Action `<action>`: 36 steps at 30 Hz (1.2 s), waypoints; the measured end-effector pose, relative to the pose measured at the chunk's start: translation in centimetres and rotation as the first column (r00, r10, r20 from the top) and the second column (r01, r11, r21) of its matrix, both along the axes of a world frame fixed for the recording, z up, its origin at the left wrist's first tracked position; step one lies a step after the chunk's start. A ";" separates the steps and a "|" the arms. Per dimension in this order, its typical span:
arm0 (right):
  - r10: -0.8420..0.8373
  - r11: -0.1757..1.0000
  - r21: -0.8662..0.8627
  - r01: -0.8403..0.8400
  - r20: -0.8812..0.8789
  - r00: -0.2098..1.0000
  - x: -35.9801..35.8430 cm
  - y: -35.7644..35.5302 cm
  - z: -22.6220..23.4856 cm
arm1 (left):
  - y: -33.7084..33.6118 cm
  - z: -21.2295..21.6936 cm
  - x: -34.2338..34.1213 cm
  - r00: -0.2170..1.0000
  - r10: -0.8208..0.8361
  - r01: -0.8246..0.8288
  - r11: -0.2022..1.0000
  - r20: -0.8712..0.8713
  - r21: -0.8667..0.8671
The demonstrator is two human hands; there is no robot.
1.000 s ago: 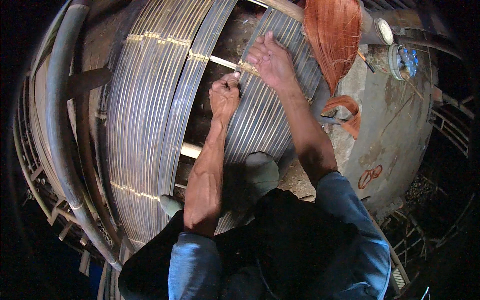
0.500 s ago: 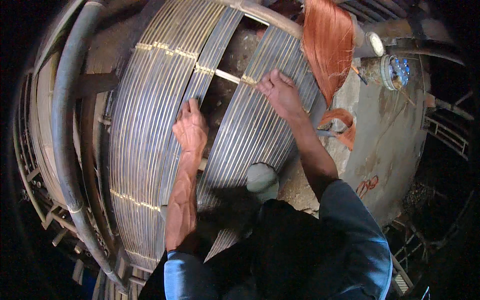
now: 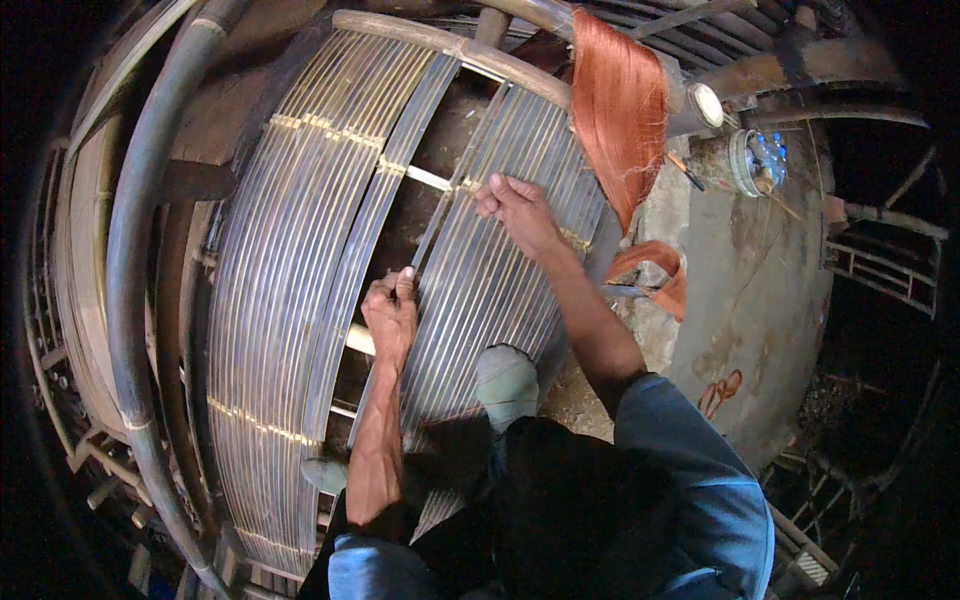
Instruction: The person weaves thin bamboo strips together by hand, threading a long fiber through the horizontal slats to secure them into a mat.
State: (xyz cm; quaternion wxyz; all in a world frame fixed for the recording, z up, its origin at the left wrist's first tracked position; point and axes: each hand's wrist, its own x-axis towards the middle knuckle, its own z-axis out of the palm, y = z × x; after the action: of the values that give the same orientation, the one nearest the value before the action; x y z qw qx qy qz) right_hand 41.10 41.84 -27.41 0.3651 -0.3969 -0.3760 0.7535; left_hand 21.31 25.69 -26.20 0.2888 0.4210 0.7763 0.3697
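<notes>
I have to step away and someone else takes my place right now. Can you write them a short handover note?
Left hand pinches one thin strip at the edge of the gap in the mat of long slats. Right hand presses on the right panel of slats farther up, at a yellow binding. Left panels lie bound side by side; the gap between panels is unfilled. Orange fibre bundle hangs beside.

Red painted marking (image 3: 722, 390) low on grey concrete wall (image 3: 770, 290), right of the person.

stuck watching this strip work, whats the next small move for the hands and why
Probably slide the loose strip sideways against the right band of strips. The left hand pinches its lower end, the right hand rests on the band higher up, and an open gap remains beside it.
</notes>
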 end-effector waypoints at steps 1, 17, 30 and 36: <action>0.009 1.000 -0.003 -0.009 0.039 0.999 0.0 -0.2 -0.2 | -0.1 0.1 0.1 1.000 -0.017 0.018 0.999 0.019 -0.031; 0.282 0.689 0.530 -0.494 0.431 0.857 -4.1 2.6 12.2 | 5.6 6.2 3.9 0.777 -0.068 -0.092 0.971 0.625 0.220; -0.040 0.498 0.664 -0.558 0.660 0.750 -0.3 14.1 12.2 | -0.6 5.1 -9.2 0.494 0.379 -0.178 0.925 0.782 -0.336; 0.028 0.353 0.293 -0.888 0.946 0.323 -1.3 14.0 7.1 | 4.4 1.7 -1.7 0.982 -0.090 0.048 0.969 -0.166 -0.240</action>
State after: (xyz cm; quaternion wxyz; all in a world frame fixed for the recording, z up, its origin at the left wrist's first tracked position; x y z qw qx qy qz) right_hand 39.80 55.82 -20.34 -0.0069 -0.3288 -0.9040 0.2733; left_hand 19.66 30.07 -24.45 0.2797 0.4417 0.8219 0.2262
